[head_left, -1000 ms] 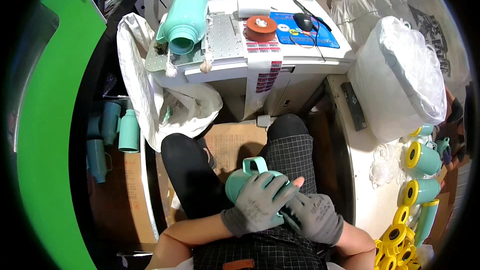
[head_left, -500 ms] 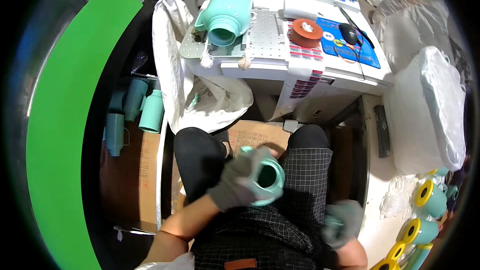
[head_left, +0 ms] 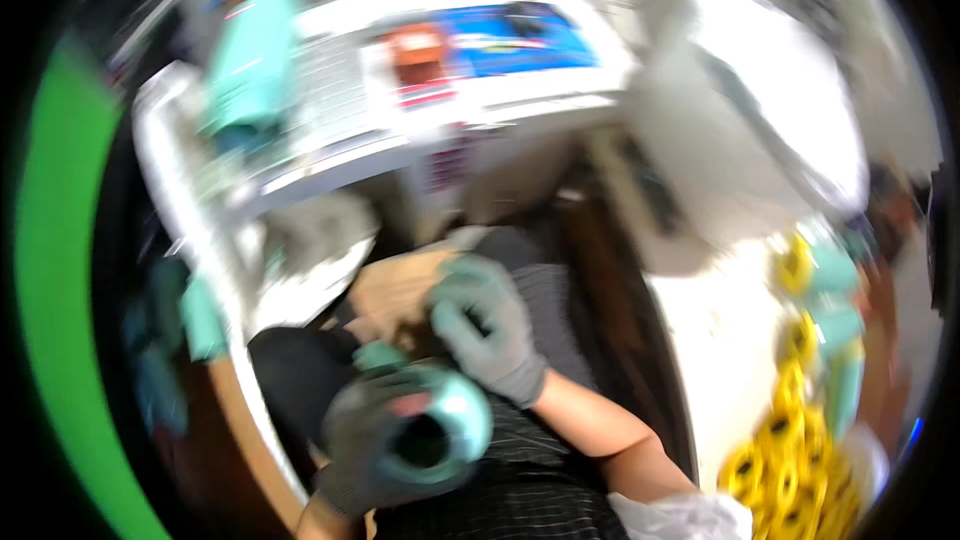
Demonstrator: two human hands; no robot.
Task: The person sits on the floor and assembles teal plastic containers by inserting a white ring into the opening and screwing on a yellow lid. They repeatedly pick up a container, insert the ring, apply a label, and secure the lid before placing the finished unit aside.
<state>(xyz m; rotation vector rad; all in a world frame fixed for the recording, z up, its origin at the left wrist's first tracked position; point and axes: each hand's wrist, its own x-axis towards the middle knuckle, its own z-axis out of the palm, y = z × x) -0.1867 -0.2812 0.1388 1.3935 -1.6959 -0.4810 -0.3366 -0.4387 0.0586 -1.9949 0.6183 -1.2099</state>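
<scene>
My left hand (head_left: 362,440), in a grey glove, is wrapped round a mint-green jug body (head_left: 462,430) above my lap. The dark round opening of the jug faces up toward me, and a green part juts out at its far left side. Just beyond and to the right, my gloved right hand (head_left: 492,335) is held over my thigh with its fingers curled. Green shows along those fingers, but blur hides whether it is glove or a held piece. The two hands are apart.
Ahead stands a white table (head_left: 350,155) with a mint-green jug (head_left: 255,65), an orange tape roll (head_left: 417,52) and a blue mat (head_left: 520,50). White sacking (head_left: 315,260) hangs below. At right are a big white bag (head_left: 740,120), yellow rings (head_left: 785,460) and yellow-ended green jugs (head_left: 835,270).
My view has swung right. My right hand has come up from low at the right to beside the jug, which my left hand still holds and has brought lower left.
</scene>
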